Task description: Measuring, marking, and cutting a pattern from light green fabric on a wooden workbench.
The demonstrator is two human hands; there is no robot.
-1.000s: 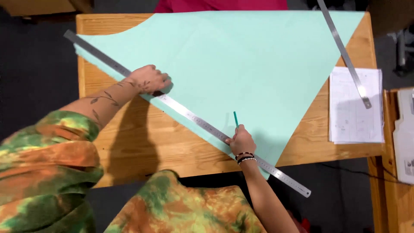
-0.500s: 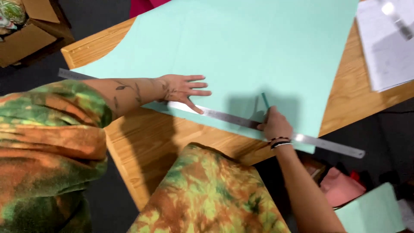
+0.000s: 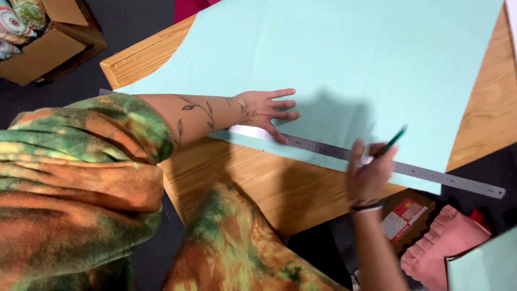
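Left hand flat and spread wide, fingers fanned, palm down on the mint-green paper sheet; thumb and lower fingers press the long steel ruler, pinning it. Hand grips nothing, just bears down. Forearm has a vine tattoo; sleeve is tie-dye green and orange.

Right hand closed around a green pencil, tip angled up and right, near the ruler's upper edge over the paper. Hand is motion-blurred, so cannot tell if the tip touches the sheet. Hand overlaps the ruler. Beaded bracelet on the wrist.

Ruler lies diagonal, from under the left hand down to the right, its far end sticking out past the wooden table edge. It sits close along the paper's lower edge. Paper covers most of the tabletop, with a curved cut at its upper left; bare wood shows at the near edge and far right.

Containers: cardboard box on the dark floor, top left, holding patterned round things, partly cut off by the frame.

Below the table, lower right: a small red and white printed package, flat and rectangular, next to folded pink fabric. Another mint-green sheet corner at bottom right.
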